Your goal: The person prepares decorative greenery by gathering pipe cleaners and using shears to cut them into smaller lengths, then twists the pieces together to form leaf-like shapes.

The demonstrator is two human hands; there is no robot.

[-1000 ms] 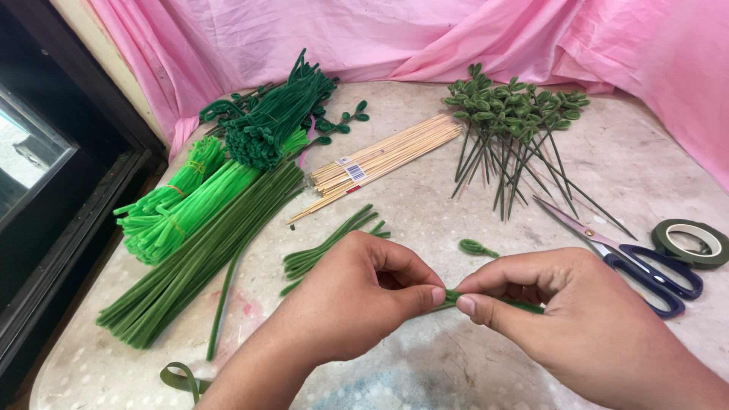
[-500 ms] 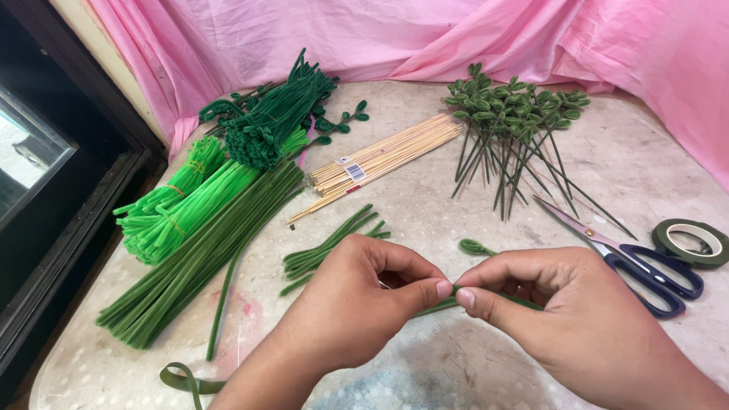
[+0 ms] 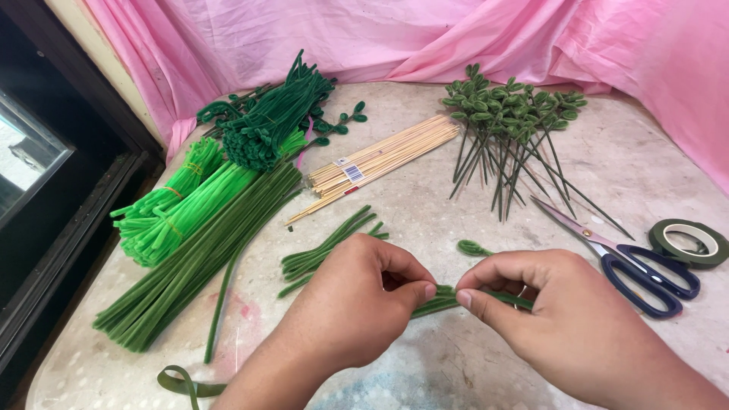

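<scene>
Both hands pinch one green pipe cleaner (image 3: 444, 298) over the table (image 3: 425, 220): the left hand (image 3: 357, 304) and right hand (image 3: 562, 311) have fingertips closed on it. It seems folded, though fingers hide much. Scissors (image 3: 630, 262) and a tape roll (image 3: 689, 243) lie just right.

A single head-worn view looks steeply down and forward from close above the table (image 3: 653, 175), facing the pink cloth (image 3: 425, 38) draped along the table's far edge. The table's left edge runs diagonally; its near edge lies out of frame.
</scene>
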